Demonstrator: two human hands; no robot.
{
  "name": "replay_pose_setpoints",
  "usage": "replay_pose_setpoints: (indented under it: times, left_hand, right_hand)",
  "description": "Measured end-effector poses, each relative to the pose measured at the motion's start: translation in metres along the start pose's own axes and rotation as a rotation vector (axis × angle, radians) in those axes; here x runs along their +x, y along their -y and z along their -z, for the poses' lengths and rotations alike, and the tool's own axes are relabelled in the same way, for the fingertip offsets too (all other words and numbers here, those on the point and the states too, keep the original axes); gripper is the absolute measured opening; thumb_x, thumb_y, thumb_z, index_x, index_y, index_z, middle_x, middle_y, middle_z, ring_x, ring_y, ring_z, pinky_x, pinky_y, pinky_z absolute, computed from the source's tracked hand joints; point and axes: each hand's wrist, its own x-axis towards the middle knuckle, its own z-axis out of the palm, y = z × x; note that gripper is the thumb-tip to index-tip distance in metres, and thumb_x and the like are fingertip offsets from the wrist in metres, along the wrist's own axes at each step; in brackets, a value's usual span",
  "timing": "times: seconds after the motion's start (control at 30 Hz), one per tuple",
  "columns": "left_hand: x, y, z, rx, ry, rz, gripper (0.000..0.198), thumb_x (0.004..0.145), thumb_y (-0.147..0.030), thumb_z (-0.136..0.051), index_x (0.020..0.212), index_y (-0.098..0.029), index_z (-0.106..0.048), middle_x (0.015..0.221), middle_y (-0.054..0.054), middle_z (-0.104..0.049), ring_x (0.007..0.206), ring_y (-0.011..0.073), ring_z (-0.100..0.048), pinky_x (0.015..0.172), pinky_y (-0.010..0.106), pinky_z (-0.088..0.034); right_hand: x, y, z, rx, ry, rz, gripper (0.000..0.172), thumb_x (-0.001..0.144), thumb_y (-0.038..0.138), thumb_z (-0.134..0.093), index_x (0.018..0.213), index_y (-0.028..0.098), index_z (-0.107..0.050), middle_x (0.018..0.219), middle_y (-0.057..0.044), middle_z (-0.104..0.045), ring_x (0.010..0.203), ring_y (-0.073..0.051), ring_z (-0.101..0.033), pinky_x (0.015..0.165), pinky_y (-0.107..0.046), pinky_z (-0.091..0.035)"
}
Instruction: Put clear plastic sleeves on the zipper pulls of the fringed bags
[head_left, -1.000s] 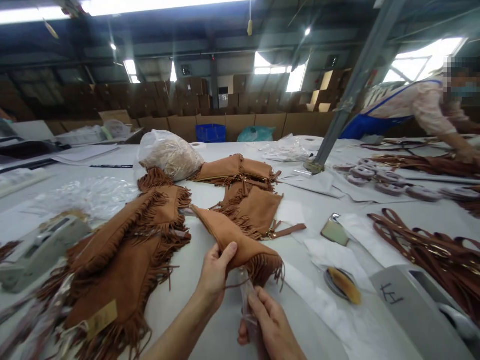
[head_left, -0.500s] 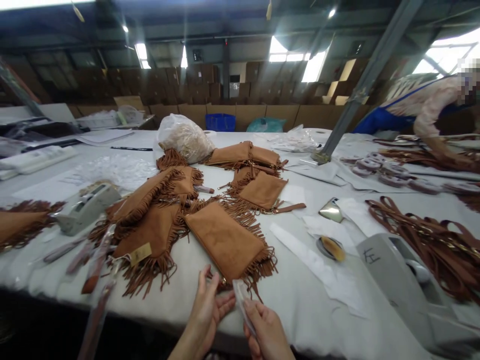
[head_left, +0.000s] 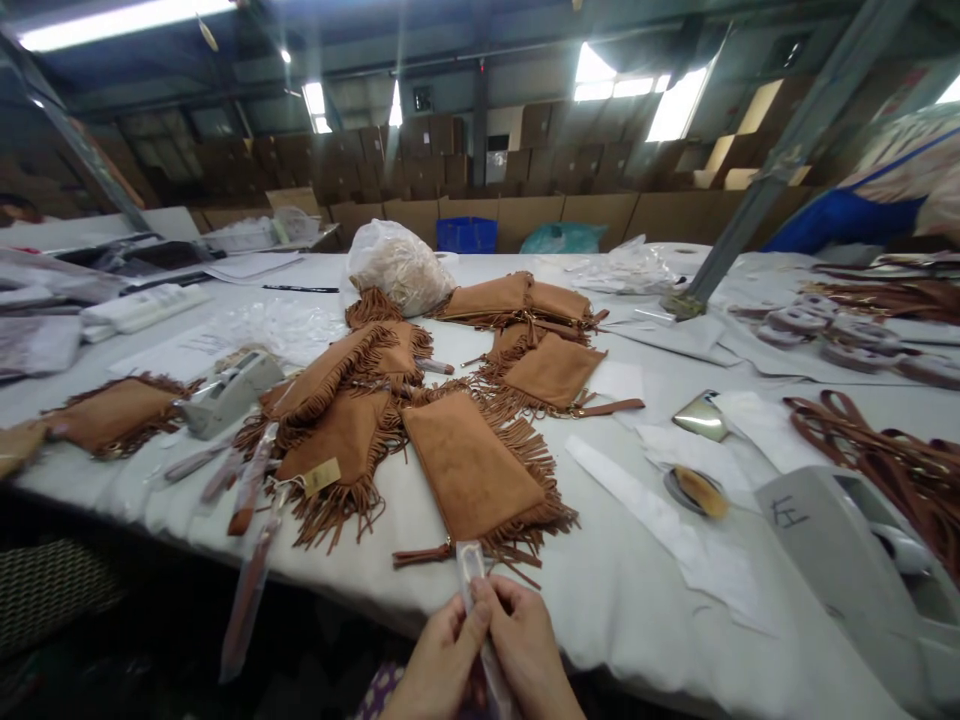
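Note:
At the table's front edge, my left hand and my right hand are together, both closed on a narrow clear plastic sleeve. Thumbs and fingertips pinch its middle; the lower part runs down between the hands and looks brownish inside. Just beyond its top end lies a tan fringed pouch, with a brown zipper pull hanging off its near corner. To the left, another fringed pouch carries a small tag. A brown strap in a plastic sleeve hangs over the table edge.
More fringed pouches lie farther back beside a stuffed plastic bag. Tape dispensers stand left and right. Brown straps pile at right, near a brush-like oval. A slanted metal post rises behind.
My left hand has left the pouch's corner and closed on the plastic sleeve beside my right hand. The pouch's zipper pull now lies out to the left. The view has shifted left.

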Motion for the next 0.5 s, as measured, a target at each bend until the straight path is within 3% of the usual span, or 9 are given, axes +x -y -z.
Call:
replay_pose_setpoints:
  times: [0.13,0.23,0.3,0.43,0.5]
  left_hand:
    - [0.002,-0.006,0.007,-0.075,-0.012,-0.044,0.052,0.063,-0.06,-0.071,0.088,-0.014,-0.065,0.05,-0.003,-0.053,0.04,0.0086,-0.041,0.044,0.021,-0.03]
    - [0.0,-0.02,0.017,0.004,-0.031,-0.027,0.042,0.063,-0.052,-0.074,0.071,-0.013,-0.063,0.053,0.001,-0.059,0.041,0.0072,-0.042,0.042,0.019,-0.027]
    - [-0.002,-0.028,0.027,0.053,-0.043,-0.007,0.038,0.067,-0.049,-0.072,0.066,-0.012,-0.062,0.052,0.002,-0.061,0.039,0.0061,-0.041,0.041,0.018,-0.025]
    - [-0.005,-0.035,0.045,-0.039,-0.057,0.073,0.033,0.069,-0.046,-0.071,0.073,-0.015,-0.063,0.061,0.004,-0.066,0.047,0.0104,-0.053,0.046,0.018,-0.036]
    - [-0.006,-0.034,0.05,-0.099,-0.051,0.108,0.032,0.069,-0.045,-0.072,0.076,-0.015,-0.063,0.065,0.004,-0.066,0.051,0.0117,-0.056,0.049,0.02,-0.039]
  right_hand:
    - [0.01,0.006,0.003,-0.214,-0.042,0.087,0.05,0.081,0.055,-0.042,0.05,0.018,-0.053,0.05,0.0,-0.052,0.052,-0.014,-0.047,0.048,-0.024,-0.033]
    - [0.023,0.007,0.019,-0.35,-0.128,0.124,0.051,0.084,0.051,-0.038,0.05,0.018,-0.057,0.049,-0.002,-0.055,0.051,-0.016,-0.05,0.051,-0.026,-0.033]
    - [0.029,0.009,0.041,-0.465,-0.25,0.172,0.047,0.084,0.048,-0.04,0.056,0.018,-0.062,0.055,-0.005,-0.061,0.057,-0.019,-0.055,0.056,-0.028,-0.036]
    - [0.026,0.016,0.08,-0.571,-0.606,0.262,0.039,0.082,0.044,-0.042,0.09,0.016,-0.066,0.086,-0.012,-0.067,0.073,-0.022,-0.058,0.068,-0.031,-0.04]
    - [0.016,0.019,0.079,-0.481,-0.513,0.207,0.038,0.081,0.047,-0.045,0.084,0.016,-0.066,0.078,-0.009,-0.065,0.069,-0.02,-0.057,0.064,-0.029,-0.04]
